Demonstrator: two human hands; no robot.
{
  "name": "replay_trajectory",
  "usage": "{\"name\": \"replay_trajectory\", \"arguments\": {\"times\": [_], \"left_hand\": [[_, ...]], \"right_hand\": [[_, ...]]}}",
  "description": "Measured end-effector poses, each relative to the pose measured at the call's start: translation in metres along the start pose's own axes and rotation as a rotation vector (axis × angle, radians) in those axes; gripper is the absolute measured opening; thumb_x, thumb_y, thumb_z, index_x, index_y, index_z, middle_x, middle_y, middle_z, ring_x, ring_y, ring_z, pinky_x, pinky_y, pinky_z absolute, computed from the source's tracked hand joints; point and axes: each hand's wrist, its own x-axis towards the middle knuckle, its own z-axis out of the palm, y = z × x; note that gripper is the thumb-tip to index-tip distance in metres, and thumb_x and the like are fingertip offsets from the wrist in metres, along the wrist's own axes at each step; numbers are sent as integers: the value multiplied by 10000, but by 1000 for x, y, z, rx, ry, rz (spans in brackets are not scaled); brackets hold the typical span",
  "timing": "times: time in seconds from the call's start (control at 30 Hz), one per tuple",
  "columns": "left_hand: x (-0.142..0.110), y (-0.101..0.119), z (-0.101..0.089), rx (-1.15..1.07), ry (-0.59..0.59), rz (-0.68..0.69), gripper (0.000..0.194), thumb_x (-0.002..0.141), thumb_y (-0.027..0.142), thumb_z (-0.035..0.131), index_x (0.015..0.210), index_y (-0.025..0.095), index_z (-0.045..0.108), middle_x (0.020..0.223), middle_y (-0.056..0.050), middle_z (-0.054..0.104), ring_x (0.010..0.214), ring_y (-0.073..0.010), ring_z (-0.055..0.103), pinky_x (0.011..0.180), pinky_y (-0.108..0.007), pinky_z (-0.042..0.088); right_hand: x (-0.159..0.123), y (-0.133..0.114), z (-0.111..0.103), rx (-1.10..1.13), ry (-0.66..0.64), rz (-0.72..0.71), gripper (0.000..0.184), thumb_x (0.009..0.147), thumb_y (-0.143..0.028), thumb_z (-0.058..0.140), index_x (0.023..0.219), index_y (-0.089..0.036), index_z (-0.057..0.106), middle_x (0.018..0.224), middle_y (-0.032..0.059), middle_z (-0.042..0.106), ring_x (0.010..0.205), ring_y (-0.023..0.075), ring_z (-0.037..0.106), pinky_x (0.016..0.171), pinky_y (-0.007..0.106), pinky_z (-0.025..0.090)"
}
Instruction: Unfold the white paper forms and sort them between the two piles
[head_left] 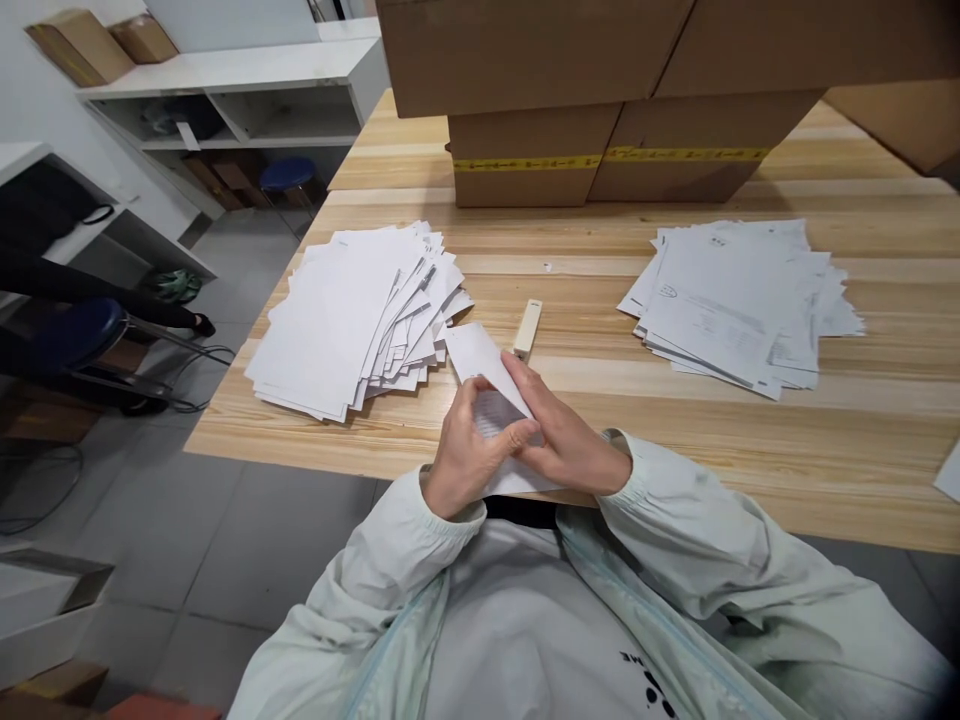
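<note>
A white sheet of paper (474, 352), bent over on itself, is between my two hands at the table's front edge. My left hand (474, 445) has its fingers curled round the left side of the paper, thumb pointing right. Against the right side lies my right hand (559, 430), its fingers pressed together along the folded-over part. Printed lines show on the paper's inner face. Just beyond my right fingertips is a small cream-coloured bar-shaped object (528, 328), partly hidden by the hand. To the left spreads a thick pile of papers (337, 310), close to the held sheet.
Another pile of printed papers (739, 305) lies to the right on the wooden table (570, 245). Stacked cardboard boxes (525, 140) with yellow tape stand at the back. A paper corner (951, 472) shows at the right edge. Beyond the table are stools (289, 175) and a person's legs (97, 290).
</note>
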Motion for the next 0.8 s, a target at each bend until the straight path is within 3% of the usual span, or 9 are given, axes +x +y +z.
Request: {"name": "replay_trajectory", "arguments": {"times": [0.17, 0.47, 0.63, 0.7, 0.8], "left_hand": [[2, -4, 2, 9, 20, -14, 382, 724, 422, 854, 1002, 241, 664, 1044, -55, 726, 1006, -269, 648, 910, -371, 469], [2, -7, 0, -36, 26, -26, 361, 756, 409, 836, 1040, 230, 704, 1085, -67, 754, 1036, -262, 674, 919, -362, 495], [2, -9, 1, -252, 78, -185, 339, 738, 414, 840, 983, 192, 767, 990, -74, 791, 881, -229, 717, 810, -332, 542], [3, -10, 0, -357, 133, -250, 333, 688, 416, 871, 908, 182, 784, 918, -72, 799, 786, -209, 717, 747, -321, 547], [5, -11, -1, -467, 198, -294, 357, 616, 409, 913, 862, 177, 798, 832, -69, 797, 700, -192, 709, 684, -313, 547]], "right_hand": [[-2, -1, 0, 1, -45, -9, 1049, 929, -430, 668, 1655, -305, -79, 1737, 118, 101, 1603, 294, 159, 1285, 540, 265], [0, -5, -5, 20, -70, 3, 1147, 887, -483, 716, 1643, -315, -130, 1740, 112, 70, 1606, 292, 135, 1280, 525, 272], [-1, -8, -7, 0, -56, 12, 1158, 876, -490, 725, 1642, -332, -129, 1742, 100, 68, 1600, 298, 167, 1269, 511, 309], [-2, -8, -8, -55, 6, 26, 1153, 876, -480, 727, 1645, -329, -119, 1736, 112, 111, 1587, 310, 222, 1249, 517, 352], [-4, -4, -12, -211, 228, 24, 1166, 865, -453, 748, 1648, -323, -106, 1719, 145, 176, 1565, 347, 279, 1207, 562, 407]]}}
